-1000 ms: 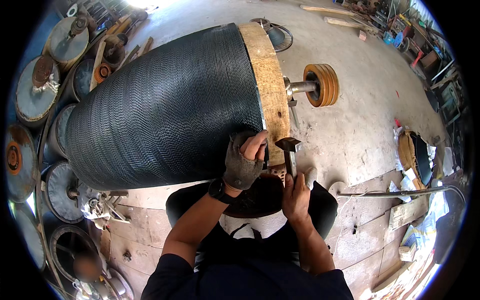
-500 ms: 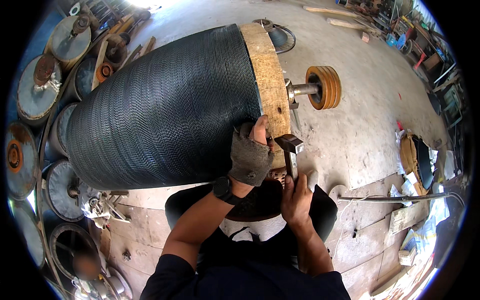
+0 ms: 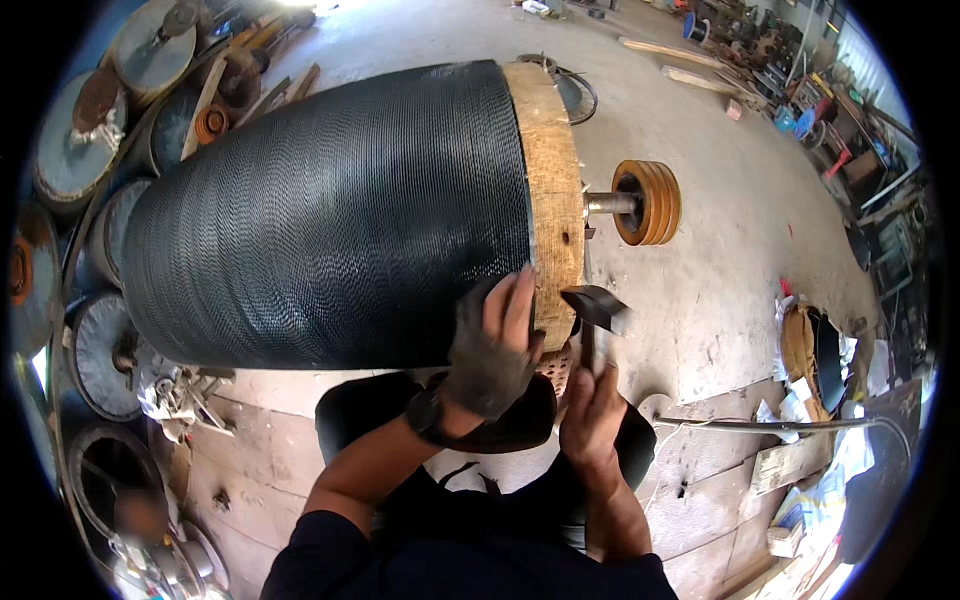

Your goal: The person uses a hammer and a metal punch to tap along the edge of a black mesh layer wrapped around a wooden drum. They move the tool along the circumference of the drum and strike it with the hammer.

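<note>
Head view: left hand (image 3: 492,352), in a fingerless glove, presses flat and open on the black ribbed drum (image 3: 330,210) at its wooden end disc (image 3: 553,180). Right hand (image 3: 592,412) grips a hammer (image 3: 597,308) beside the disc. Orange pulley (image 3: 648,202) caps the shaft.

Concrete floor (image 3: 720,300) under ribbed black drum (image 3: 330,210)

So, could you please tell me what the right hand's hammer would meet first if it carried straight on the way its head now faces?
Probably the wooden end disc of the black drum. The right hand holds the hammer with its head just beside the disc's lower rim, near the gloved left hand; depth is unclear.
</note>
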A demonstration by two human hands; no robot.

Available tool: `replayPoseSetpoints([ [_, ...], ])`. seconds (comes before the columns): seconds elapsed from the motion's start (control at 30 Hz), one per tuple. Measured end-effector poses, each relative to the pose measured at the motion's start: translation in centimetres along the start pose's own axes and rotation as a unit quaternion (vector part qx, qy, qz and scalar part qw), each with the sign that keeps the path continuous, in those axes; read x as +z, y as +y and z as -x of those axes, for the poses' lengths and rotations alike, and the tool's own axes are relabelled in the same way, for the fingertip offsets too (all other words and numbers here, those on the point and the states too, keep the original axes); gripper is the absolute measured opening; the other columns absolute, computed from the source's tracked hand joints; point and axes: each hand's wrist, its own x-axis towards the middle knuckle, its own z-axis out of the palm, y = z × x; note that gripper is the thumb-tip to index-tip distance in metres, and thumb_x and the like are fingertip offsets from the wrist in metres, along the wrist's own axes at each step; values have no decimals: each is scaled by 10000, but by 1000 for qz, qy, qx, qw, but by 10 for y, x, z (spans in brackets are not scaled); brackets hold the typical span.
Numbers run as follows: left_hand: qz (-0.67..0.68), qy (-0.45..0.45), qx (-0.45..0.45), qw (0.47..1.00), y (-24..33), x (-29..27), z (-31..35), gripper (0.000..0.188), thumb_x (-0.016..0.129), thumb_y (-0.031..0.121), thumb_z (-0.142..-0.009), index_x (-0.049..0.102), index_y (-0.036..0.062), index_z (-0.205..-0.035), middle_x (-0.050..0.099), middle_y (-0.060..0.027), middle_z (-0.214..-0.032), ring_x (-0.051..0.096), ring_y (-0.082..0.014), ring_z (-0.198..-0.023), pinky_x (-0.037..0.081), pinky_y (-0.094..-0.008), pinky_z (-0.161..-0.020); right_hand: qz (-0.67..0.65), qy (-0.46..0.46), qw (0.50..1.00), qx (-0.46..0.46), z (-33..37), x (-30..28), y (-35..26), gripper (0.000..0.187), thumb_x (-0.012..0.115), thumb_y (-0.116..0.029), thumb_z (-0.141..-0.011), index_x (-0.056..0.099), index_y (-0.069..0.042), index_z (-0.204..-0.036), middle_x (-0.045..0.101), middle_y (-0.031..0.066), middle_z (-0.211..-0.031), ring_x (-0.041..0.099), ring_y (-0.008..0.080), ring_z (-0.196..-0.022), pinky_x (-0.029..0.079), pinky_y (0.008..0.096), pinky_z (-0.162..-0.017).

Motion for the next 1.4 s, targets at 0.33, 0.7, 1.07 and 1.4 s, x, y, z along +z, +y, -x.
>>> replayPoseSetpoints([
  [0.33, -53, -235, 11, 971, -15, 8, 113, 432, 780, 243, -787, 644, 41, -1144, 621, -142, -1078, 617, -349, -997, 516, -458, -830, 121, -45, 992, -16, -1, 11, 4, 181, 542, -162, -1016, 548, 19, -1030, 627, 243, -703, 651, 367, -579, 498, 435, -509],
  [0.7, -133, -312, 40, 940, -25, 37, 133, 204, 590, 234, -897, 726, 91, -948, 644, -112, -1076, 579, -316, -1093, 449, -517, -940, 64, -18, 998, 19, -2, 11, 5, 269, 453, -199, -1059, 517, 17, -912, 508, 9, -560, 480, 157, -473, 357, 322, -436],
  [1.07, -49, -273, 19, 961, -24, 32, 125, 172, 601, 208, -910, 669, 56, -953, 639, -151, -1010, 611, -323, -1016, 475, -485, -911, 91, -36, 994, 39, 2, 11, 11, 265, 526, -223, -1028, 566, 24, -943, 623, 171, -658, 626, 316, -565, 466, 414, -506],
  [1.4, -1, -283, 4, 959, -30, 20, 125, 202, 589, 195, -928, 655, 24, -1011, 660, -171, -1056, 650, -345, -942, 527, -456, -801, 160, -110, 980, -38, 0, 16, 16, 117, 582, -95, -971, 528, 9, -959, 522, 244, -686, 547, 468, -600, 447, 519, -497],
])
